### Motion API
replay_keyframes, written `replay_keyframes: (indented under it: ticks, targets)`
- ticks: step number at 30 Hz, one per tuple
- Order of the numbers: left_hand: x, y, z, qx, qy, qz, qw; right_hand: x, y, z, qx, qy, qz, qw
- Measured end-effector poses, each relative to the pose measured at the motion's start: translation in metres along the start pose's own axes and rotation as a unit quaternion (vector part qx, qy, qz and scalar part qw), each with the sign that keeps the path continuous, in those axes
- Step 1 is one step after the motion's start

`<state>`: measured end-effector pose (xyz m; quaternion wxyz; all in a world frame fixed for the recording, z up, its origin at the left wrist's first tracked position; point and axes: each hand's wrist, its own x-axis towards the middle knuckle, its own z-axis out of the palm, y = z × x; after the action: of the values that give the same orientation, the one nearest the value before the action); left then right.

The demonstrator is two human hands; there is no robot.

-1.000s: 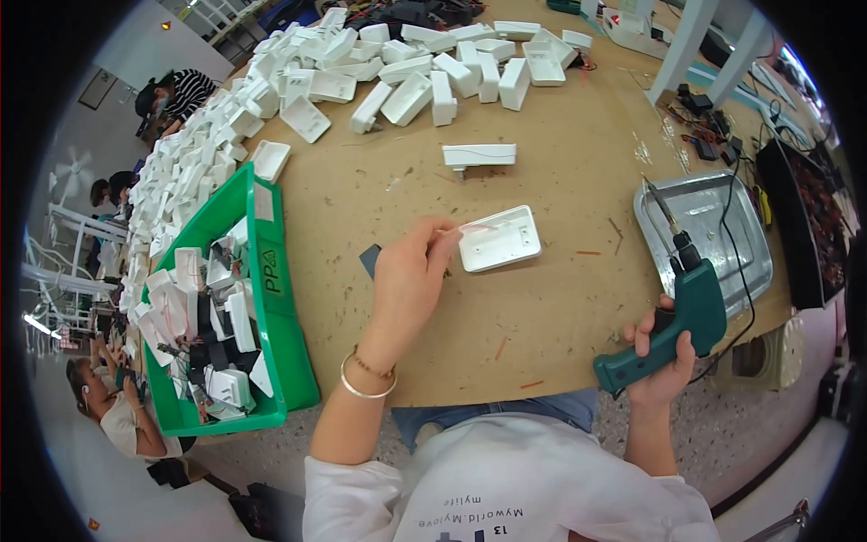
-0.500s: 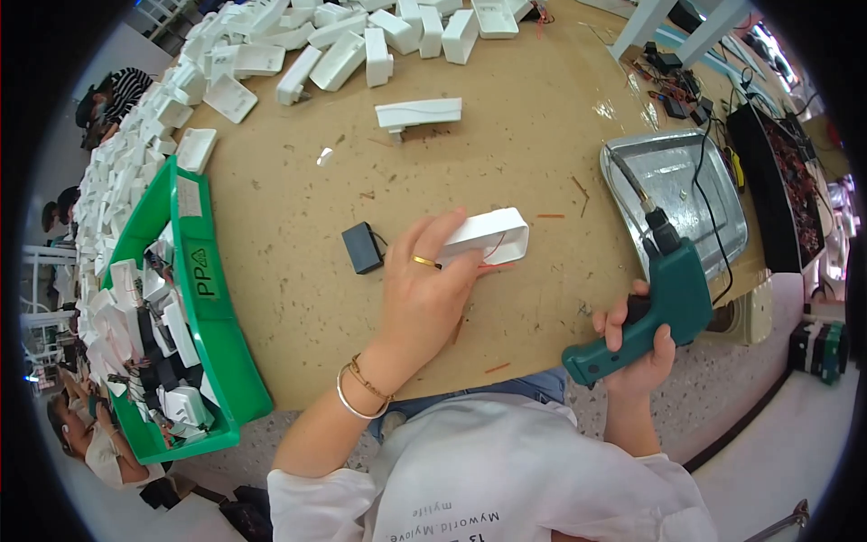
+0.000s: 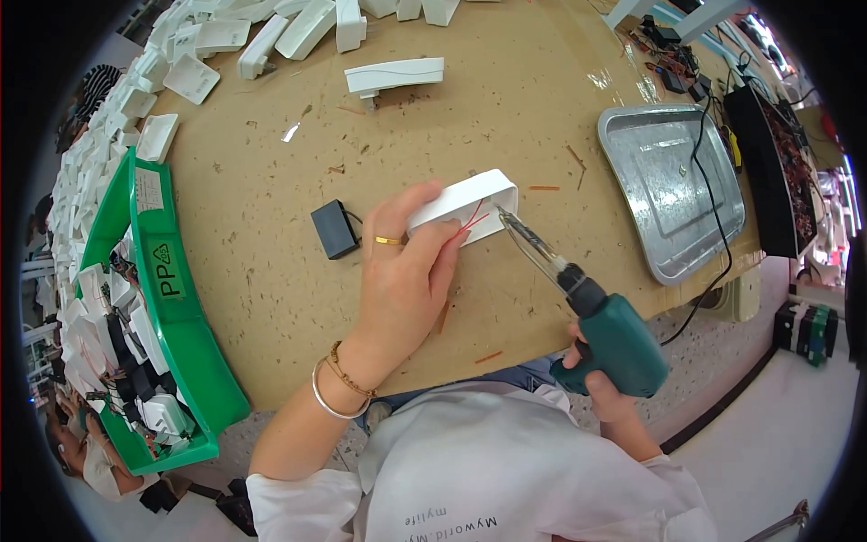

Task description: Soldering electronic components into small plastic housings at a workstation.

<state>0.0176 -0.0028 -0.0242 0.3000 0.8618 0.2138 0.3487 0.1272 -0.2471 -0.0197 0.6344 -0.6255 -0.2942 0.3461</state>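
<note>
My left hand (image 3: 402, 275) presses down on a white plastic casing (image 3: 465, 206) lying on the brown table (image 3: 271, 226), with red wires showing at its open side. A small black box (image 3: 334, 228) sits just left of the fingers, joined to the casing by a thin wire. My right hand (image 3: 605, 388) grips a green pistol-shaped soldering gun (image 3: 601, 330) at the table's near edge. Its long metal tip reaches up to the casing's right end, by the red wires.
A green bin (image 3: 176, 298) holding several white casings and black parts stands at the left. Many white casings are piled along the far and left edges, one white casing (image 3: 395, 75) lying apart. A metal tray (image 3: 673, 194) sits at the right, a black cable crossing it.
The casing has been tipped onto its side under my left hand. My right hand has brought the soldering gun in from the right, its tip now at the casing.
</note>
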Motion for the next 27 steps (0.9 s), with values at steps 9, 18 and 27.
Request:
replay_keyframes:
  ticks: [9,18,27]
  targets:
    - [0.002,0.001,-0.003,0.013,-0.010,0.028,0.999,0.003,-0.001,0.005,-0.142,-0.021,0.013,0.990]
    - [0.002,0.001,-0.004,0.029,-0.040,0.020,0.999,0.004,-0.004,0.010,-0.128,-0.017,0.027,0.991]
    - [0.002,0.001,-0.004,0.035,-0.043,0.032,0.998,0.003,-0.004,0.005,-0.145,-0.022,0.037,0.988]
